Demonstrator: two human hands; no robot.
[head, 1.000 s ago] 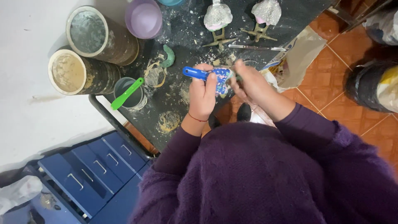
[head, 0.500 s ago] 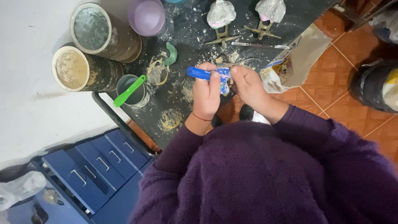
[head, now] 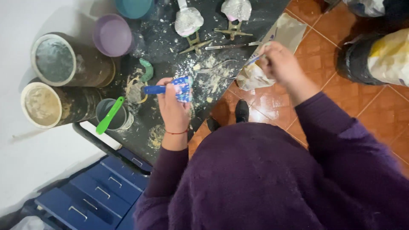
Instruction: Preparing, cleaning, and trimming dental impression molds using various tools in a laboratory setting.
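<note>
Head view, looking down on a black, dust-spattered desk [head: 168, 42] whose long edge runs diagonally from the top right toward the lower left. The left hand [head: 172, 104] lies over that edge near its middle; its fingers are wrapped around a blue-handled tool with a blue-and-white patterned head [head: 181, 88], held above the desk surface just inside the edge. The right hand [head: 279, 64] is off the desk, past the edge and over the floor; its fingers are pinched closed on a thin pale implement [head: 254, 59] at the mouth of a crumpled plastic bag [head: 255, 74] that hangs at the desk edge.

Open room on the desk is scant. Along the far-left side stand two large tins [head: 64, 81], a purple cup [head: 113, 36] and a small grey cup holding a green spatula [head: 110, 115]. A teal dish [head: 134, 6] sits at the top edge. Two foil-wrapped lumps on small metal stands [head: 189, 23] occupy the top middle, with a metal tool [head: 232, 45] lying beside them. White crumbs cover the strip between the hands.

Below the desk's lower-left corner stands a blue drawer unit [head: 85, 191]. The floor is terracotta tile [head: 375, 110], with filled sacks [head: 383, 55] at the upper right. A dark shoe [head: 241, 111] shows beneath the desk edge.
</note>
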